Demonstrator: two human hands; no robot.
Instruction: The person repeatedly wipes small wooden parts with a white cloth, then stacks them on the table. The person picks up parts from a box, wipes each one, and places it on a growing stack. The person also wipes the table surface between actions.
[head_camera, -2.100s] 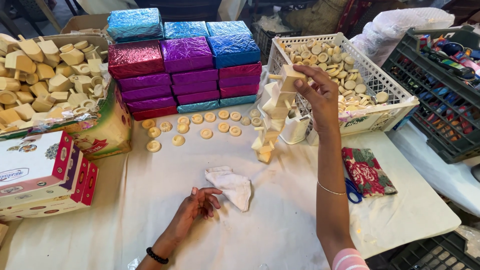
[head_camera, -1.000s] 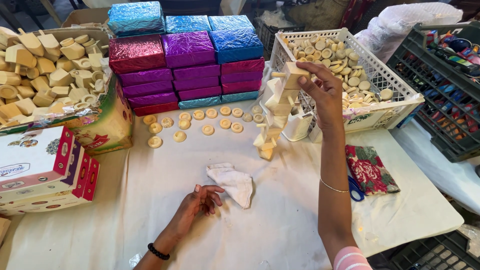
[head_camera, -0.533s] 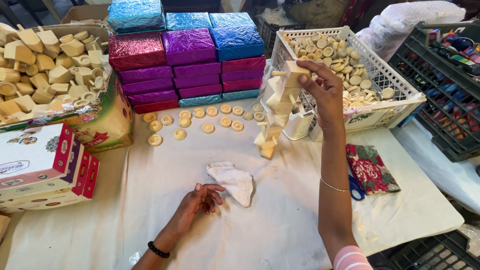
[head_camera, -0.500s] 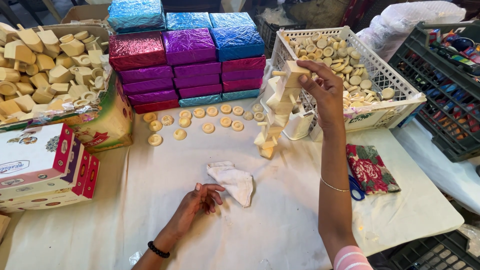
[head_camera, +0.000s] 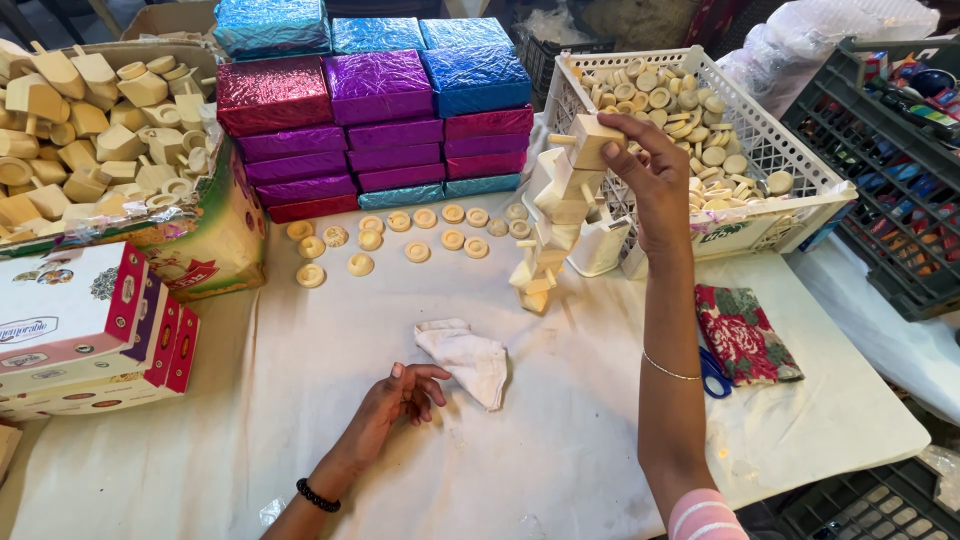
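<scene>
White cloth covers the table (head_camera: 560, 450) we work at. Nearest us, our left hand (head_camera: 400, 395) rests on the cloth, fingers loosely curled, gripping nothing; a crumpled white rag (head_camera: 465, 355) lies just beside its fingertips. Our right forearm rises from the near edge, thin bracelet at the wrist. To its right, a red floral pouch (head_camera: 745, 335) lies flat with blue scissors handles (head_camera: 712, 372) poking out from under it. On the left edge, flat printed cartons (head_camera: 90, 330) are stacked. Mid-table, our right hand (head_camera: 655, 175) is raised and pinches the top block of a hanging chain of cream wooden blocks (head_camera: 555, 220); the chain droops down and left, its lowest piece at or near the cloth, can't tell if touching. Behind it sits a white cup-like container (head_camera: 600, 245), partly hidden. A scatter of small cream rings (head_camera: 400, 235) lies in loose rows left of the chain. Far left, an open cardboard box (head_camera: 215, 240) is heaped with cream wooden pieces (head_camera: 85, 130). Far centre, foil-wrapped boxes (head_camera: 375, 120) in red, purple and blue are stacked in columns. Far right, a white lattice basket (head_camera: 790, 165) holds more round cream pieces; dark crates (head_camera: 880, 190) stand beyond the table edge.
</scene>
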